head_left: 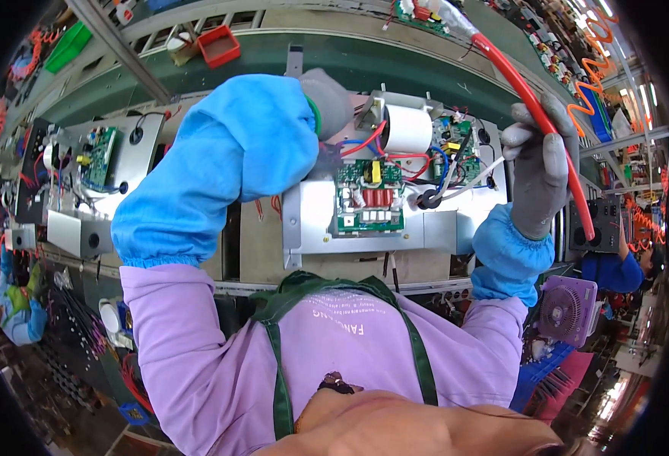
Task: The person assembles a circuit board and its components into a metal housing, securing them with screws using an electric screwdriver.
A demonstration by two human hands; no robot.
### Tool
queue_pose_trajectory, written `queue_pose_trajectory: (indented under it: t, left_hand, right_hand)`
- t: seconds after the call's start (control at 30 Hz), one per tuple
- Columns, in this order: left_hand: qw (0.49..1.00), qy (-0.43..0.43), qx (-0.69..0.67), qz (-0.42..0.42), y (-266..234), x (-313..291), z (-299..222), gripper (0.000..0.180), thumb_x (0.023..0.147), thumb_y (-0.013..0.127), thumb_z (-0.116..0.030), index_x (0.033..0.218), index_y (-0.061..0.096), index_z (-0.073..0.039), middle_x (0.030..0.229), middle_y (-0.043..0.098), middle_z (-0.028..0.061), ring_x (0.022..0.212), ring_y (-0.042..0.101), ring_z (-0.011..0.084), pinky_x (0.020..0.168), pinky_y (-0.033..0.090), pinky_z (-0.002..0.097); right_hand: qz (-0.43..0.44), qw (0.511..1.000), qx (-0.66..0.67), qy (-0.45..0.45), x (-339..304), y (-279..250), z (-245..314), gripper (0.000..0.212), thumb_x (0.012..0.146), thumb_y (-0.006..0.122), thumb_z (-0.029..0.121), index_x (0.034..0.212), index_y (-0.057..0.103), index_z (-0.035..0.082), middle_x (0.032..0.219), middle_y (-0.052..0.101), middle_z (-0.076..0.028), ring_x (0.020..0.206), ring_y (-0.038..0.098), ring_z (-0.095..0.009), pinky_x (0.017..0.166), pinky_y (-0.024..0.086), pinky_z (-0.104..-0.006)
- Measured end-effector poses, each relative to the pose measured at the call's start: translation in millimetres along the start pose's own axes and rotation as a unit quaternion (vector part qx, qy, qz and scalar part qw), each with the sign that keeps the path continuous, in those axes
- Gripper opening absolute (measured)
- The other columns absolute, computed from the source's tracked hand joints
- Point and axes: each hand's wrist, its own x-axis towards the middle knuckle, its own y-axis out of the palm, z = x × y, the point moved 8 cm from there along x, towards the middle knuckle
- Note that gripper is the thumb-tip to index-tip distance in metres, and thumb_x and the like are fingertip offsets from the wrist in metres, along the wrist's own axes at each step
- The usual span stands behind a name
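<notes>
Reaching over a desk (262,251), a person in two grey gloves works at one metal plate (312,228). It lies in front of the chest, its long axis running left to right, and carries two green boards (357,182) and one white cylinder (408,129). One white cable (477,177) slants up and rightward, its end meeting the fingertips of the right hand (536,173). One red tube (513,77) crosses that hand, its long axis diagonal, narrower end pointing down and right; whether the curled grip clasps tube or cable cannot be told. The left hand (330,99), partly sleeve-hidden, is above the plate's left part, its grip unreadable.
</notes>
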Motion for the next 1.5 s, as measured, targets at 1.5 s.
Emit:
queue_pose_trajectory:
  t: [1.5]
  left_hand:
    - [0.970, 0.038, -0.215, -0.109, -13.8, 83.2, 107.5, 0.020, 0.078, 0.068, -0.011, 0.098, 0.069, -0.007, 0.088, 0.069, 0.0119, 0.078, 0.066, 0.0229, 0.075, 0.054, 0.0350]
  right_hand:
    - [0.497, 0.791, -0.346, 0.091, 21.9, 178.7, -146.2, 0.036, 0.078, 0.053, 0.042, 0.081, 0.063, 0.008, 0.074, 0.064, -0.014, 0.070, 0.064, -0.027, 0.069, 0.052, -0.0380]
